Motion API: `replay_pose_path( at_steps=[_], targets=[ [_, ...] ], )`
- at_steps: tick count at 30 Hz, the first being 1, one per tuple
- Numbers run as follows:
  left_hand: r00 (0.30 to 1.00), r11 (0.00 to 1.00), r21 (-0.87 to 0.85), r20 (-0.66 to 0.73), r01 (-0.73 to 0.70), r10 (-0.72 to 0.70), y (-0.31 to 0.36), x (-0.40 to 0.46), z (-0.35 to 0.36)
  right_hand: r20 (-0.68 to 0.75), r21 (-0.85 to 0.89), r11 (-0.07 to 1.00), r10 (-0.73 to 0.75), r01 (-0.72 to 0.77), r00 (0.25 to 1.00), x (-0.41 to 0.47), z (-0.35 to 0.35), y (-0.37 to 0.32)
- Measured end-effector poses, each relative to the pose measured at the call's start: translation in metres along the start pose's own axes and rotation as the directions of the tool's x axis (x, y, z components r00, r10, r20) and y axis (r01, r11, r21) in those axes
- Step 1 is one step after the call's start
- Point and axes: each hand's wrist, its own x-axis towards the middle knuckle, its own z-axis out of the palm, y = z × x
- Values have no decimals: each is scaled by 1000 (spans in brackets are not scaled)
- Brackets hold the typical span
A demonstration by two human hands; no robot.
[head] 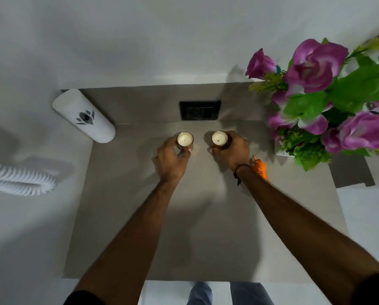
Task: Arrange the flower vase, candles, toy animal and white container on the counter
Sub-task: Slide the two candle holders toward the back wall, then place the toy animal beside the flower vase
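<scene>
Two small glass candles with white wax stand near the back of the grey counter [140, 216]. My left hand [169, 158] grips the left candle [185, 139]. My right hand [232, 150] grips the right candle [219, 138]. Purple artificial flowers [316, 69] with green leaves fill the right side, and only a corner of their white vase [282, 152] shows beneath them. An orange toy animal [261, 168] peeks out behind my right wrist, mostly hidden. A tall white container [84, 115] with a dark emblem stands at the counter's back left corner.
A black wall socket [200, 110] sits on the backsplash just behind the candles. A white coiled object [19, 180] lies off the counter to the left. A grey ledge [351, 172] lies under the flowers on the right. My legs show below the counter's front edge.
</scene>
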Motion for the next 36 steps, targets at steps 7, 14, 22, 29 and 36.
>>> replay_pose_path(
  at_steps=[7,14,22,29,36],
  targets=[
    [997,997,5,-5,78,-78,15,43,18,-66,13,1000,-16,17,998,44,18,-10],
    [998,997,51,-16,63,-62,15,52,24,-96,19,999,-26,28,995,55,26,-9],
    [993,975,220,118,-40,14,-6,23,25,-30,-42,998,-48,46,998,36,5,-19],
    [906,782,477,331,-402,264,-62,-95,20,-257,-240,965,-171,108,951,-71,-47,33],
    [892,747,514,383,-422,241,-67,-110,12,-346,-130,987,47,-98,937,-111,-52,73]
  ],
)
